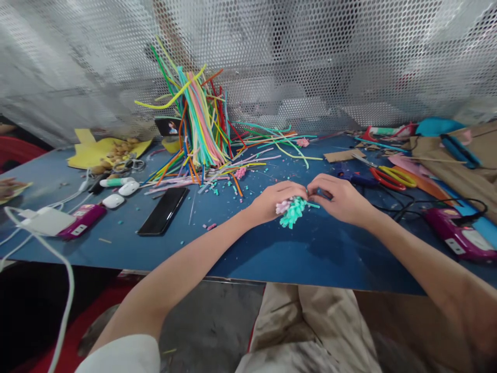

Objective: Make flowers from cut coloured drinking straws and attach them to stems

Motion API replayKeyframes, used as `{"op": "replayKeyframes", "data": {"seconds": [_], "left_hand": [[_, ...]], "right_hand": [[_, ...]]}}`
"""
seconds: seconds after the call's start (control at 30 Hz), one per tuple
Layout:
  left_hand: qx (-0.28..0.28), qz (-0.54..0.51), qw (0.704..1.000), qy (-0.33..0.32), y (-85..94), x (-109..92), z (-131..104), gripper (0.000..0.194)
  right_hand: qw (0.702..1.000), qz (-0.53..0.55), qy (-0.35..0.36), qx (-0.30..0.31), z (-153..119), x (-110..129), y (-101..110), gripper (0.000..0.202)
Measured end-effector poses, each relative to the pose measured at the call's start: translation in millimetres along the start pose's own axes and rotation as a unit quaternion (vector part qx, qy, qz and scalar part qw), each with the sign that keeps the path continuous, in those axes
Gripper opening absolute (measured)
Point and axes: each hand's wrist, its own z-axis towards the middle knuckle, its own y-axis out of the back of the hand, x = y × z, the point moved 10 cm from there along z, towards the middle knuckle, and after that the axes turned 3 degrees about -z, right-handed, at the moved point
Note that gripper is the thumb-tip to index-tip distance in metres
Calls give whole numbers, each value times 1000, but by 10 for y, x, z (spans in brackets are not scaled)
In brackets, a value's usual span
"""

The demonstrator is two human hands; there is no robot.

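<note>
Part-made: holding a teal-and-pink tufted cluster (pixel 292 211) at the left hand (pixel 276 199), fingers curled round it.
Judged bunched but unfinished, with a teal stem (pixel 313 205) projecting at the right hand (pixel 337 199), close against the left; cannot confirm a pinch there. Noted left of and beyond the grip: loose fuzzy stems (pixel 202 124), clippings (pixel 215 190); to its right: scissors (pixel 379 171).

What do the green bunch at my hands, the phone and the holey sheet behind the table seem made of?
Green bunch: likely chenille, matte, with thick, soft-looking strands. Phone: probably glass-fronted; its black face looks glossy. Holey sheet: silvery with a dull sheen, perhaps metal, though plastic is possible.
</note>
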Motion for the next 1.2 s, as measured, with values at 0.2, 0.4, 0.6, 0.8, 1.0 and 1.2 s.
{"op": "replayKeyframes", "data": {"seconds": [0.2,0.4,0.6,0.8,1.0,1.2], "left_hand": [[-16,-31,999,-3,19,-37,-10,17],[-54,-88,994,23,22,34,-19,17],[-56,-111,991,49,-20,128,-44,18],[-53,-98,993,32,-31,67,-38,16],[-50,-57,997,-20,7,-99,-43,18],[-47,-35,998,-28,-5,-181,-36,19]], "right_hand": [[999,37,1,4,0,22,3,6],[998,47,2,33,5,86,9,7],[998,23,24,61,-5,132,-8,6],[996,-37,47,69,-22,191,28,8],[990,-115,73,39,-27,282,88,8],[986,-125,104,46,-39,305,71,7]]}}
